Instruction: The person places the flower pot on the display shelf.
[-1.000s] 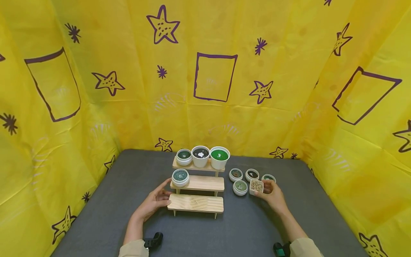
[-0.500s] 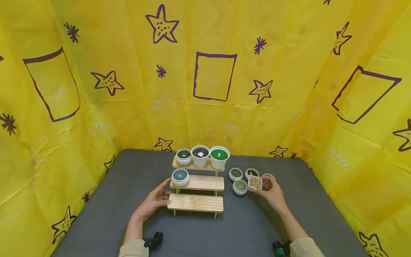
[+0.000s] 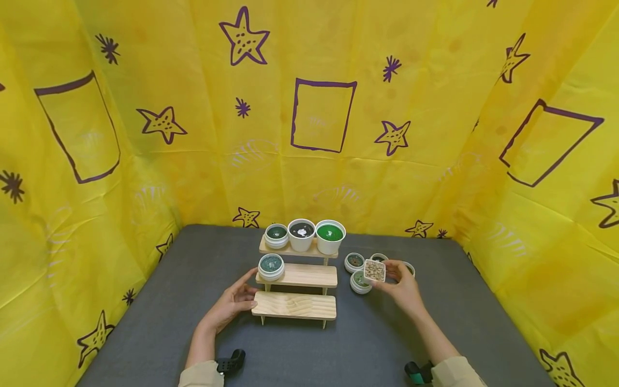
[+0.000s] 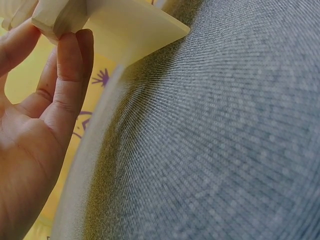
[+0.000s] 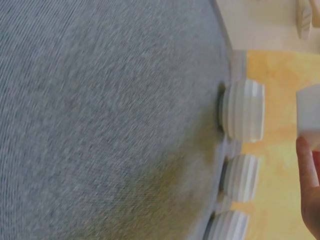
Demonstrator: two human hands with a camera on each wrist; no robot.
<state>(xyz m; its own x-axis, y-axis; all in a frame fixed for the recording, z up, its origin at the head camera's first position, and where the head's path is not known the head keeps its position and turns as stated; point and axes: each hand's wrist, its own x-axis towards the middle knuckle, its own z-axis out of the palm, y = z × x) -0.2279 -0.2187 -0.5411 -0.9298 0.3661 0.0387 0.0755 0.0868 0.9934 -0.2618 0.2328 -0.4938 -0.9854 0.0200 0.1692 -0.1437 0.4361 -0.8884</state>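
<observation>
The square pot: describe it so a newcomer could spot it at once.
Start at the tiered wooden stand. To its right, the right hand holds the square pot, raised near round pots. Its four sides and pale, gravelly-looking contents set it apart.

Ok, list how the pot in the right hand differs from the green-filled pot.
The right hand holds the square pot; the green-filled pot stands on the top shelf. The square pot has pale, gravelly contents; the green-filled pot is round, its contents bright green. Both have white walls.
</observation>
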